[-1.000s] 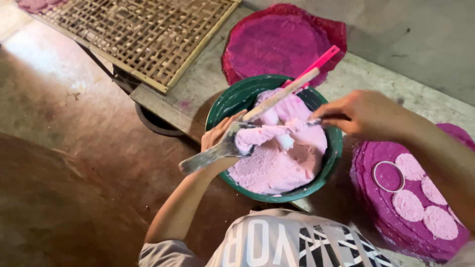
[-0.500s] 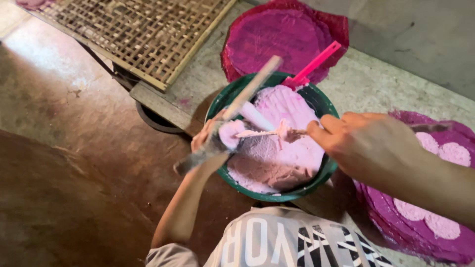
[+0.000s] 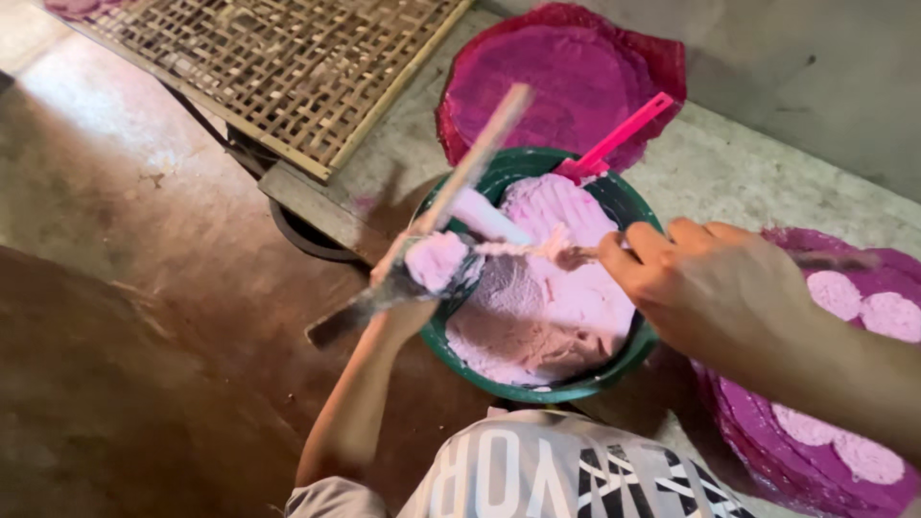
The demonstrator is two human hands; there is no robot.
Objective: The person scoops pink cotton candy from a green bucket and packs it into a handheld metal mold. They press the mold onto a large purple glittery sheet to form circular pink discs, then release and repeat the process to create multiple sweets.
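Note:
A green bowl of pale pink dough sits in front of me. My left hand is at the bowl's left rim and grips a dark flat blade that carries a lump of pink dough. A pale wooden stick rises from the same hand, blurred. My right hand reaches in from the right and pinches a thin tool, whose tip pulls a strand of dough off the lump. A pink plastic scoop leans in the bowl's far side.
On the right lies a magenta round mat with several pale pink discs. Another magenta round stack is behind the bowl. A bamboo lattice tray fills the upper left, with a dark round pan under it. Brown floor lies to the left.
My right hand moved left from the mat to over the bowl, and its tool reached the lump. The wooden stick swung leftward and more upright. The view shifted closer.

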